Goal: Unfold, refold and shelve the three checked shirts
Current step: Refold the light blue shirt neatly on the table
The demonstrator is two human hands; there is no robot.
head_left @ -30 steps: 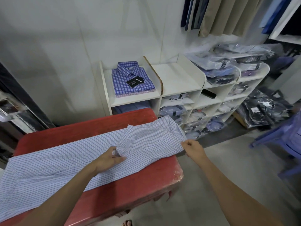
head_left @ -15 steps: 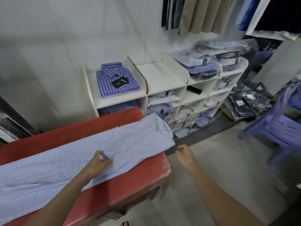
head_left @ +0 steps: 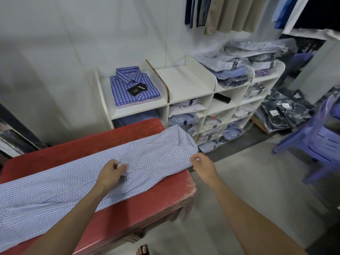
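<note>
Shirt (head_left: 77, 188) lies on red table (head_left: 128, 216) before white shelves (head_left: 184, 83), left hand (head_left: 110, 174) and right hand (head_left: 203, 165) each in pinching grip on it.

Clothes shop: shelves (head_left: 191, 100) of bagged shirts (head_left: 230, 63)

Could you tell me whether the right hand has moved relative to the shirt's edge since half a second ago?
Yes. The right hand has moved back to the pale checked cotton shirt, pinching its edge.

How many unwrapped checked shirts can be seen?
2, perhaps more. A pale blue checked shirt lies across the red table; a darker blue checked folded shirt tops a stack on the white shelf, over a pinkish layer.
</note>
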